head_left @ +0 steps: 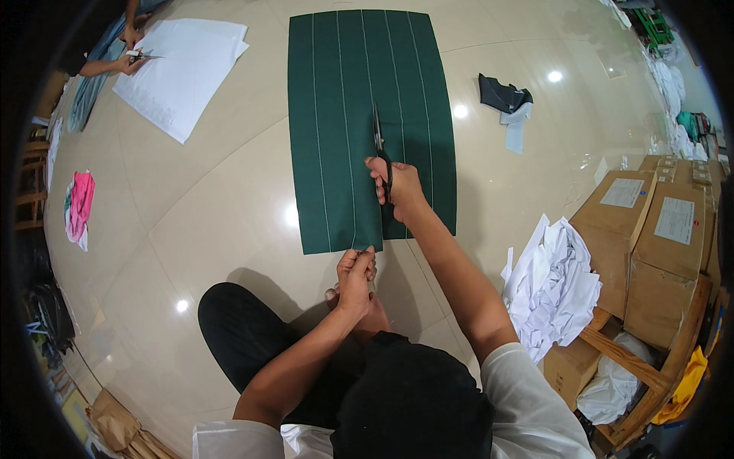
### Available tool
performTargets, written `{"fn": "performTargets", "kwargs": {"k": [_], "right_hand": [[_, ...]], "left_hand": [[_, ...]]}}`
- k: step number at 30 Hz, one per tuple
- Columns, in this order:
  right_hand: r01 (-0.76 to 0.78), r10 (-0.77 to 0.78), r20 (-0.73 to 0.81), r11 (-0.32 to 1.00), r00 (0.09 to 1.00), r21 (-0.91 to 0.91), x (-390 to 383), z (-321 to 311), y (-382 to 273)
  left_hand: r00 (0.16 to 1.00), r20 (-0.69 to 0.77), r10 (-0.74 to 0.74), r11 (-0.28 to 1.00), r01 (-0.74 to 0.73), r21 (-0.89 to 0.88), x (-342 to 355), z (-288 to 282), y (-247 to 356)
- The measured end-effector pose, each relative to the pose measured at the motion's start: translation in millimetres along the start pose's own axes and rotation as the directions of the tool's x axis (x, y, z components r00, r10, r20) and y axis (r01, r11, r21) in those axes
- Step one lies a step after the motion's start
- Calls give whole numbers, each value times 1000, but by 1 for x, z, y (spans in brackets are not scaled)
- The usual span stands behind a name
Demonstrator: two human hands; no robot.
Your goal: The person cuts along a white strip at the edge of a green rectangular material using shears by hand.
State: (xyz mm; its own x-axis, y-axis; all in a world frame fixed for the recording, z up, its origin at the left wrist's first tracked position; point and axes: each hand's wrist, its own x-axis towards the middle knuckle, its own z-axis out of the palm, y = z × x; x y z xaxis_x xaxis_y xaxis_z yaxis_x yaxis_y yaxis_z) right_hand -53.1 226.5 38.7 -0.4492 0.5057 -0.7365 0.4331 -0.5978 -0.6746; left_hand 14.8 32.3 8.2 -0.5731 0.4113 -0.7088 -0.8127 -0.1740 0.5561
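A dark green cloth [330,138], marked with several pale lengthwise lines, lies spread on the tiled floor in front of me. My right hand [397,187] grips black-handled scissors [379,136], whose blades point away from me over the middle of the cloth. A cut runs from the near edge up to the scissors, along one of the lines. At the near edge, beside that cut, my left hand [355,275] pinches the corner of the left part of the cloth. My bare foot is partly hidden behind that hand.
White crumpled cloth [554,283] heaps at the right beside cardboard boxes [665,237] on a wooden rack [627,359]. Dark and light scraps [505,99] lie right of the green cloth, a pink scrap [80,206] far left. Top left, another person's hands [130,63] cut a white sheet [187,69].
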Motion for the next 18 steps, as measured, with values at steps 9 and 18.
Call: {"fn": "performTargets", "kwargs": {"k": [9, 18], "right_hand": [[27, -27, 0, 1000, 1000, 12, 8, 2, -3], [62, -62, 1, 998, 998, -16, 16, -2, 6]], "left_hand": [[1000, 3, 1, 1000, -1, -7, 0, -1, 0], [1000, 3, 1, 1000, -1, -6, 0, 0, 0]]}}
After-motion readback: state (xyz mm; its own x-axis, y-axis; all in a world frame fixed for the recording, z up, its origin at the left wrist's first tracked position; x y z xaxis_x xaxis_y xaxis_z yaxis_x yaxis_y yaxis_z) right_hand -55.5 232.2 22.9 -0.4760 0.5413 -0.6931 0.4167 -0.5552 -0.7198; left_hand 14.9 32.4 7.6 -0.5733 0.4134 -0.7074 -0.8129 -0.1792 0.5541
